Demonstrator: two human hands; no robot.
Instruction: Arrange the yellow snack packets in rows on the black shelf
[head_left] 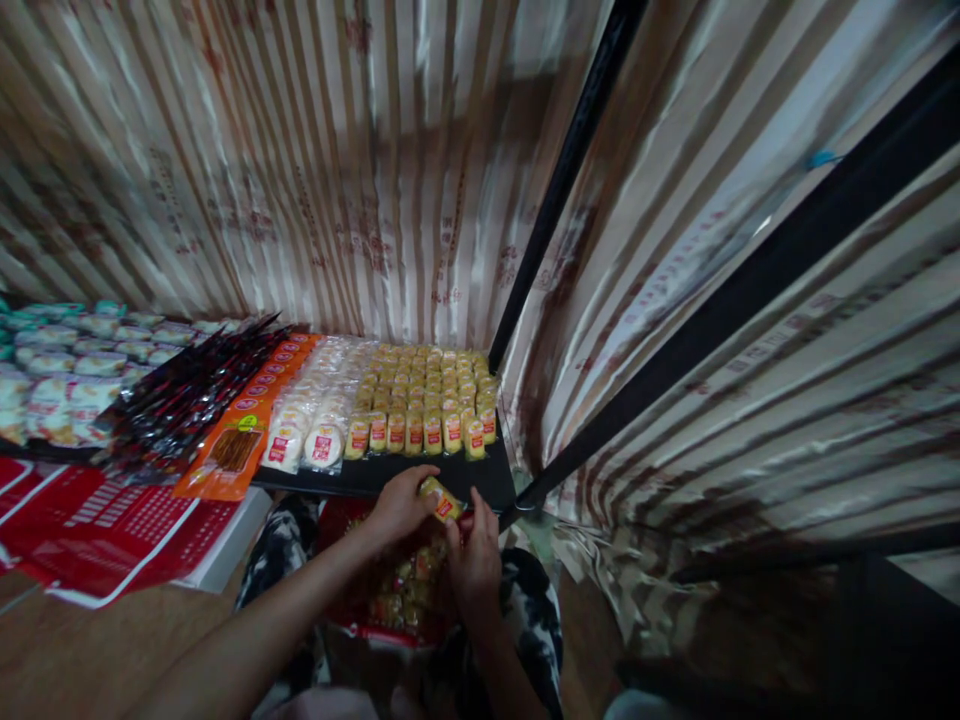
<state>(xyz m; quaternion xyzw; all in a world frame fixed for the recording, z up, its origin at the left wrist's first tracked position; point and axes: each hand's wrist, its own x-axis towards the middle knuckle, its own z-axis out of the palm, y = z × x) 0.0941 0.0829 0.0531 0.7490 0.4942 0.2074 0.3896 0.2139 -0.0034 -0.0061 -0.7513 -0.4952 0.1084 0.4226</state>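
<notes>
Between my two hands, just over the front edge of the black shelf [405, 470], is a small yellow wrapped snack cake [441, 499] with a red label. My left hand [403, 506] grips its left end with thumb and fingers. On the other side, my right hand [474, 560] has its fingers at the cake's right end, closed around it. Rows of the same yellow snack cakes [414, 432] stand on the shelf beyond my hands. Below my arms, a red bag [367, 632] on my lap contains more yellow packets [409, 590], partly hidden by my forearms.
White round packaged cakes [324, 445], an orange snack bag [238, 455], dark shiny packets [187, 395] and white packs [94, 405] line the shelf leftward. A black post [559, 200] and slanted bar [675, 340] border the right. Striped curtain [337, 180] hangs behind. Red bag [112, 520] lies lower left.
</notes>
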